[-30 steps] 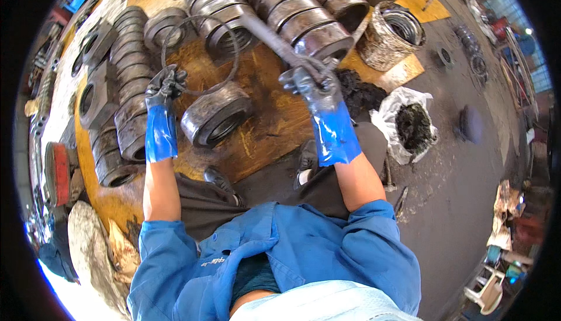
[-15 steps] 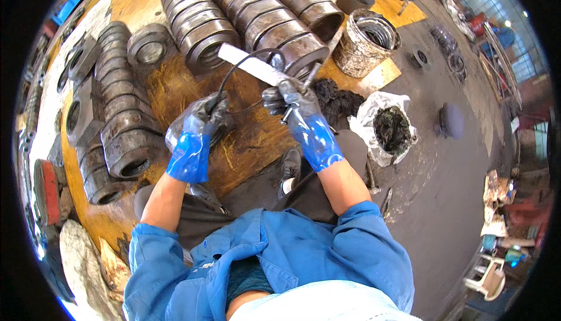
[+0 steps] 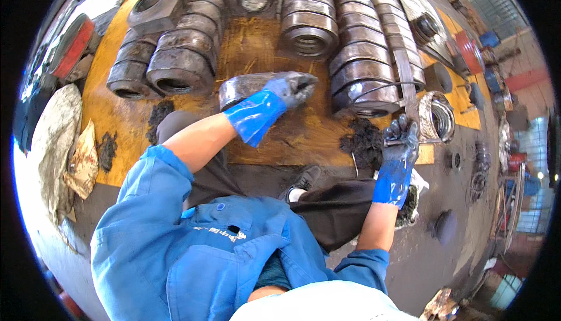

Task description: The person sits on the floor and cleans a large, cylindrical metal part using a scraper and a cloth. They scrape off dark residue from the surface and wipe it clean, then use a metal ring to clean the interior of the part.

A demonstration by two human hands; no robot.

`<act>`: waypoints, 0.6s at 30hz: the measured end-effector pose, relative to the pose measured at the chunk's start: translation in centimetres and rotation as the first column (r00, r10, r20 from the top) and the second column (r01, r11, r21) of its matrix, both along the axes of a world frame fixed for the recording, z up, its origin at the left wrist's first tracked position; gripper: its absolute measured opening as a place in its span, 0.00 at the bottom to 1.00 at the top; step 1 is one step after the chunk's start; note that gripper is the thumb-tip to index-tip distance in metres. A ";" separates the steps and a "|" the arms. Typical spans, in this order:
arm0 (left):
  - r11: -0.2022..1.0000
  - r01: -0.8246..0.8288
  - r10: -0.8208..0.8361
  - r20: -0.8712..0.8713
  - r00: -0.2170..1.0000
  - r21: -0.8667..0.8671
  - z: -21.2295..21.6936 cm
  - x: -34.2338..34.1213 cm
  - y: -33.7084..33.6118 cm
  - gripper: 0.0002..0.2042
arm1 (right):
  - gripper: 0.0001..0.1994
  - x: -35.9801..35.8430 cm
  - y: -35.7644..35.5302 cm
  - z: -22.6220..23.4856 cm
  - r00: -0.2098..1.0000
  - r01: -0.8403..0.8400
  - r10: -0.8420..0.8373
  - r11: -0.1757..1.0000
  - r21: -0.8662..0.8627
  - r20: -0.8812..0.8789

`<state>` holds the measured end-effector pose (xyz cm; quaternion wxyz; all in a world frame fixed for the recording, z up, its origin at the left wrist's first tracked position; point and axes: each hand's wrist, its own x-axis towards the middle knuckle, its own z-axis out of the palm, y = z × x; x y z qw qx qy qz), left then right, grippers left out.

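Observation:
My left hand (image 3: 295,89), in a blue and black-stained glove, is closed, fingers curled together; what they hold, if anything, is hidden. Beside its wrist a thick metal ring (image 3: 232,90) rests on the brown board. My right hand (image 3: 402,132), gloved the same way, is wrapped round a long flat metal strip (image 3: 407,84) that points away from me. A thin metal rod (image 3: 431,141) sticks out crosswise from that grip. A thin black loop (image 3: 374,89) arcs beside the strip, in front of a row of metal rings; I cannot tell what supports it.
Rows of thick dark metal rings (image 3: 307,20) lie on the stained board (image 3: 251,40). To the right stand a smeared bucket (image 3: 429,110) with rings inside and a white bag (image 3: 419,182) of dark stuff. Black rags (image 3: 363,145) lie before me. A pale sack (image 3: 55,145) is left.
My view has turned leftward. My left hand has moved off the loop's end and reaches across past the metal ring. My right hand, still gripping the strip, has swung out to the right.

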<state>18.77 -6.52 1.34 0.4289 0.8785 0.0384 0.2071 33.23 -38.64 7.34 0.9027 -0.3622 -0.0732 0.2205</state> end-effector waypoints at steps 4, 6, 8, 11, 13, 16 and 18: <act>0.934 0.029 -0.084 -0.141 0.986 -0.355 -1.5 0.6 0.3 0.15 | 0.08 5.0 -4.7 0.4 0.995 -0.086 0.082 0.995 0.060 0.053; 0.909 0.001 -0.071 -0.152 0.986 -0.417 -0.9 -0.8 0.1 0.17 | 0.09 5.5 -5.0 1.7 0.999 0.027 -0.027 0.999 0.024 0.021; 0.966 -0.029 -0.047 -0.288 0.957 -0.257 5.2 -2.3 -2.0 0.18 | 0.11 6.2 -6.2 2.3 0.973 0.227 -0.229 0.972 -0.065 -0.031; 0.978 -0.023 -0.040 -0.297 0.954 -0.206 4.5 -1.6 -1.7 0.19 | 0.13 9.2 -9.9 3.1 0.947 0.315 -0.319 0.944 -0.100 -0.037; 0.990 0.018 -0.038 -0.139 0.990 -0.138 0.5 -1.0 0.0 0.18 | 0.12 11.1 -10.6 3.8 0.918 0.380 -0.393 0.911 -0.160 -0.058; 0.998 -0.007 -0.005 -0.175 0.985 -0.066 1.7 -0.7 -1.0 0.16 | 0.10 13.5 -13.4 3.6 0.857 0.500 -0.515 0.831 -0.246 0.000; 0.975 -0.039 -0.012 -0.230 0.973 -0.217 2.7 -1.4 -1.7 0.16 | 0.10 15.8 -14.6 3.3 0.808 0.563 -0.590 0.777 -0.281 -0.014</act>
